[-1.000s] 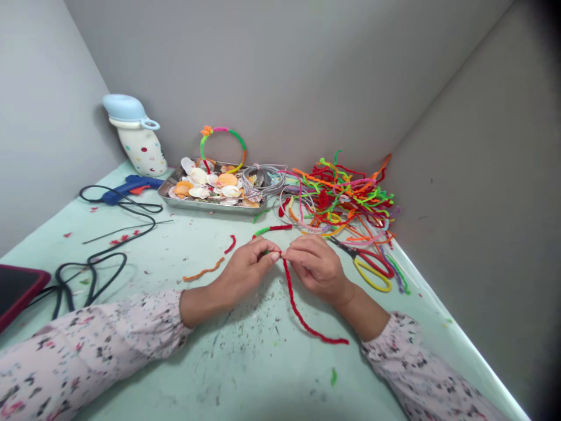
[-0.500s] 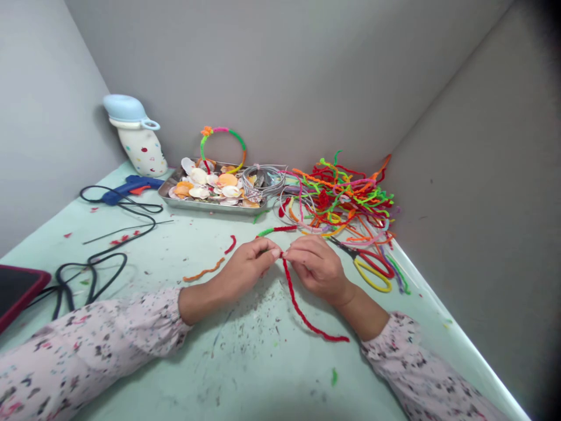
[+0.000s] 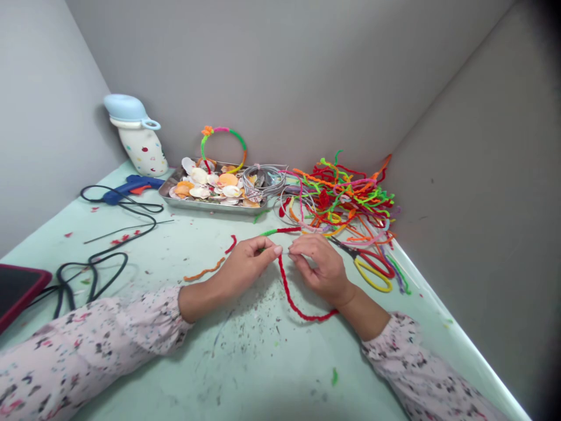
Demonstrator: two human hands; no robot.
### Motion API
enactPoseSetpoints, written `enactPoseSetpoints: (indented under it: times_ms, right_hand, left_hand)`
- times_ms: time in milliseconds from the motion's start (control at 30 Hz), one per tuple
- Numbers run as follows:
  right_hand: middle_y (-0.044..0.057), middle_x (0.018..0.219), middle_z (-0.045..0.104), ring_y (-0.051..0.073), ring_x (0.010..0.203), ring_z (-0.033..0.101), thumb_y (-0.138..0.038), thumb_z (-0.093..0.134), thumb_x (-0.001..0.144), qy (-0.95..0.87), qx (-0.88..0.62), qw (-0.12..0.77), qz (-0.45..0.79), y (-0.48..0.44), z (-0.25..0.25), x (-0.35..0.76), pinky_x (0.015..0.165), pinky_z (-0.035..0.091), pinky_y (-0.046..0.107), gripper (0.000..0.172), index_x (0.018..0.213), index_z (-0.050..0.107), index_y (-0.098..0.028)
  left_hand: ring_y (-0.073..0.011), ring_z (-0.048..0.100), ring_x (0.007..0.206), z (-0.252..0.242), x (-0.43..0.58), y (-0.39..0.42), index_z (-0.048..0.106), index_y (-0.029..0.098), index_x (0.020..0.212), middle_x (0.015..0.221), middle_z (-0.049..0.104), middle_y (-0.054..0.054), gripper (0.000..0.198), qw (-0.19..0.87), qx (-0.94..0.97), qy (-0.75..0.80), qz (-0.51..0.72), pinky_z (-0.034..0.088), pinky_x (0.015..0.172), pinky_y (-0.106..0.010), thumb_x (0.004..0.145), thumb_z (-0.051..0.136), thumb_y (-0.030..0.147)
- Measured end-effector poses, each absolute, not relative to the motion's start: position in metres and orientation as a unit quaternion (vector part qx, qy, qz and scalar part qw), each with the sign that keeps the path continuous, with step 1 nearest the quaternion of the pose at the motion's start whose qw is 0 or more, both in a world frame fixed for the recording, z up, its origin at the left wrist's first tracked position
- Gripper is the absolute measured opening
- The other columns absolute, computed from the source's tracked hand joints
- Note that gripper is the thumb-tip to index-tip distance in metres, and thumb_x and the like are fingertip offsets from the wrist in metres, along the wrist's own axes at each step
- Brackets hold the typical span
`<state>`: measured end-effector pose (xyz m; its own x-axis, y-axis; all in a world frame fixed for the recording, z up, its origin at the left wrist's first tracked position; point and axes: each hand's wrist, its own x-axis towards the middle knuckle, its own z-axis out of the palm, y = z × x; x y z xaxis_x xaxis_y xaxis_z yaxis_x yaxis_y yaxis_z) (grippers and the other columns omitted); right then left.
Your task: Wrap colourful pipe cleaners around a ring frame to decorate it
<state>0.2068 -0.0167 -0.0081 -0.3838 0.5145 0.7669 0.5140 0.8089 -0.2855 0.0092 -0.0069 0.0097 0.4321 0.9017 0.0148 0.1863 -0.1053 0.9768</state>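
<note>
Fingers [image 3: 272,252] of the left hand [image 3: 245,264] are closed on the upper end of a red fuzzy stem [image 3: 287,291], held above the middle of the table [image 3: 245,374]. From this pinch the stem hangs in a curve, its lower part passing toward the right wrist. Fingertips of the right hand [image 3: 322,269] are pinched together just beside those of the left; a thin pale strand [image 3: 285,252] spans the narrow gap between the 2 hands. Just beyond them runs a green-and-red fuzzy strand [image 3: 283,230].

Left of the hands: 1 short red piece [image 3: 231,244] and 1 longer orange piece [image 3: 204,273]. Right: scissors [image 3: 357,255] with 1 red and 1 yellow handle loop, lying near a tangled pile of coloured stems [image 3: 346,193].

Rear: a metal tray [image 3: 210,206] of shells [image 3: 199,176], with a coil of grey wire [image 3: 280,187] at its right end and a multicoloured ring [image 3: 239,140] standing upright against the wall. Rear left: a white bottle [image 3: 142,149] with a blue cap, and a blue glue gun [image 3: 129,187] near a looped dark cable [image 3: 140,234].
</note>
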Motion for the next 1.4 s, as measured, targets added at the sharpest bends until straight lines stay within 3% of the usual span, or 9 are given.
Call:
enactPoseSetpoints:
  times_ms: [433,700,1000,1233,1400]
  right_hand:
    - [0.003,0.087,0.068,0.019,0.084,0.063,-0.011,0.059,0.085,-0.827,-0.317,0.464,-0.014,-0.0174,-0.0093,0.2062,0.078,0.051,0.037,0.021,0.101,0.059,-0.024]
    - [0.003,0.085,0.068,0.018,0.083,0.062,-0.008,0.060,0.085,-0.816,-0.319,0.482,-0.016,-0.0165,-0.0093,0.2051,0.077,0.051,0.037,0.022,0.101,0.058,-0.024]
    - [0.003,0.084,0.067,0.018,0.080,0.061,-0.009,0.061,0.084,-0.827,-0.315,0.466,-0.008,-0.0177,-0.0085,0.2047,0.075,0.050,0.035,0.020,0.099,0.058,-0.023]
    - [0.003,0.082,0.066,0.018,0.079,0.061,-0.009,0.060,0.083,-0.816,-0.330,0.475,-0.004,-0.0184,-0.0065,0.2031,0.074,0.050,0.036,0.019,0.096,0.059,-0.023]
    - [0.002,0.081,0.066,0.018,0.078,0.061,-0.010,0.060,0.083,-0.803,-0.340,0.489,0.008,-0.0192,-0.0069,0.2037,0.074,0.050,0.036,0.017,0.094,0.059,-0.023]
  left_hand:
    - [-0.0132,0.047,0.067,0.0136,0.0115,-0.0111,0.057,0.016,0.078,0.070,0.052,0.001,0.022,0.405,0.740,0.405,0.353,0.039,0.065,-0.025,0.090,0.048,0.032]
    - [-0.0117,0.045,0.064,0.0124,0.0079,-0.0115,0.057,0.016,0.084,0.069,0.049,0.003,0.021,0.439,0.730,0.379,0.362,0.038,0.063,-0.024,0.091,0.049,0.034]
    - [-0.0139,0.049,0.075,0.0120,0.0088,-0.0097,0.057,0.016,0.080,0.076,0.053,0.000,0.017,0.355,0.766,0.376,0.383,0.038,0.071,-0.026,0.091,0.051,0.027]
    - [-0.0118,0.045,0.067,0.0126,0.0085,-0.0102,0.057,0.015,0.084,0.075,0.051,0.001,0.020,0.427,0.744,0.372,0.354,0.037,0.064,-0.025,0.093,0.047,0.030]
    - [-0.0100,0.044,0.063,0.0120,0.0070,-0.0099,0.054,0.018,0.101,0.080,0.051,0.003,0.017,0.462,0.721,0.367,0.363,0.037,0.060,-0.024,0.094,0.044,0.030]
